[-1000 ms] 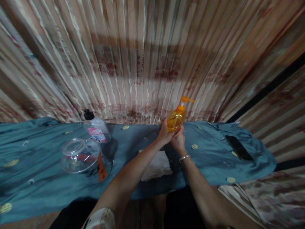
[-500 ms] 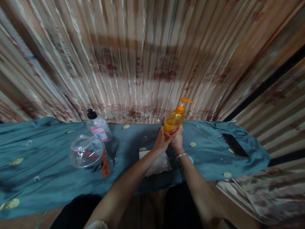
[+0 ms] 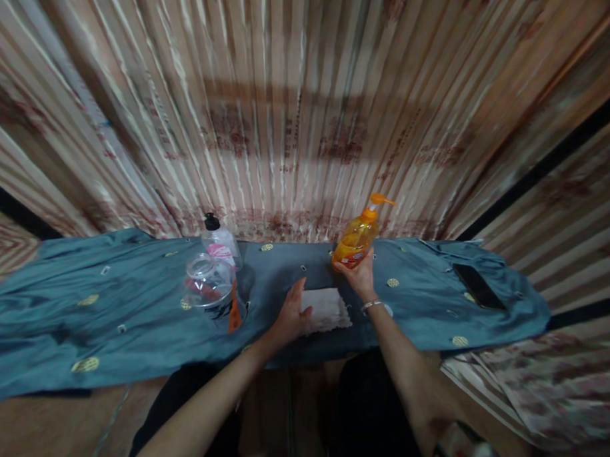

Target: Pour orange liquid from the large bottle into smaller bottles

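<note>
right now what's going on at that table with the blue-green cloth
A person's right hand holds a yellow pump bottle near its base, tilted to one side. The left hand is open, off the bottle, beside a pale cloth. A black-capped bottle and a clear container stand to the left, and a phone lies to the right.

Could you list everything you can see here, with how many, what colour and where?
Pump bottle: 1, orange-yellow, tilted in right hand
Black-capped bottle: 1, clear with pink label, table's left half
Plastic container: apparently 1, clear with orange, before that bottle
Cloth: 1, whitish, centre
Phone: 1, black, right
Round item: 1, white, partly behind right wrist
Table cover: 1, teal, patterned
Curtains: count unclear, beige-brown, behind
Bracelet: 1, silvery, right wrist
Left hand: beside cloth
Right hand: holding pump bottle
</note>
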The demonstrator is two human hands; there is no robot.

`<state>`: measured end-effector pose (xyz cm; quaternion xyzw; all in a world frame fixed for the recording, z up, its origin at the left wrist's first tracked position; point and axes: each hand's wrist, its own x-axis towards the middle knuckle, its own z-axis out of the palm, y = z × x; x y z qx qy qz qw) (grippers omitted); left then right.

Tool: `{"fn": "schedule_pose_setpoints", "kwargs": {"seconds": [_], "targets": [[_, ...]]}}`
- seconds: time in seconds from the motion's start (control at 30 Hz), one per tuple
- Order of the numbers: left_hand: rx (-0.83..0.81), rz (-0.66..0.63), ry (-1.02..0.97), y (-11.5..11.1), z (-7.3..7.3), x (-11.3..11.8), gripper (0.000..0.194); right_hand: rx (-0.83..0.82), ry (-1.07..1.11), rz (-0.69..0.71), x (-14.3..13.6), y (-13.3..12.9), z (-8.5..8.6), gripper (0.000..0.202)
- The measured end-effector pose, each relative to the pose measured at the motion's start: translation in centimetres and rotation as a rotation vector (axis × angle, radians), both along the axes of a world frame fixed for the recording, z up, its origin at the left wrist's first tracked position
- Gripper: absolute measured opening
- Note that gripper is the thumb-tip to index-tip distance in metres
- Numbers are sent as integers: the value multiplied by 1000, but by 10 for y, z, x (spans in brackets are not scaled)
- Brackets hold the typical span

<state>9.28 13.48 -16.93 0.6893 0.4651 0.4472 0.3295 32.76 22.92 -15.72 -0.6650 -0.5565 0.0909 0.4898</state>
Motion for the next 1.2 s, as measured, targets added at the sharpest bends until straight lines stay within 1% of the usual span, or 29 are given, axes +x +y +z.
{"fn": "schedule_pose_setpoints", "kwargs": {"seconds": [0.03,0.07,0.17,0.2,0.27,0.33,0.4,0.47,0.6,0.7,0.83,0.93,1.07,1.2], "targets": [[13,10,15,-5,0,-8,47,-17,-2,-8,0,-4,-1,120],[22,19,29,-11,-1,-14,47,-24,-14,-4,-1,-10,-3,112],[26,56,61,-29,-1,-29,48,13,-135,85,-9,-32,-9,80],[22,71,68,-37,-1,-33,49,31,-190,115,-15,-41,-10,73],[10,93,78,-53,1,-40,49,43,-276,140,-28,-58,-14,67],[-7,113,82,-70,4,-48,49,-10,-345,175,-43,-72,-15,56],[-28,138,80,-86,7,-57,48,-92,-433,278,-58,-83,-15,48],[-49,178,71,-100,11,-67,49,-138,-496,373,-71,-91,-14,44],[-85,248,44,-119,17,-88,47,-162,-530,422,-88,-103,-5,35],[-108,275,25,-125,17,-100,46,-177,-550,435,-99,-111,4,24],[-116,281,6,-125,12,-107,44,-245,-650,462,-118,-119,13,22],[-114,280,-5,-123,6,-108,43,-272,-676,451,-128,-118,15,7],[-133,278,-35,-121,0,-109,43,-277,-652,425,-131,-109,12,20],[-158,264,-62,-120,-3,-113,42,-256,-601,435,-130,-101,11,19]]}}
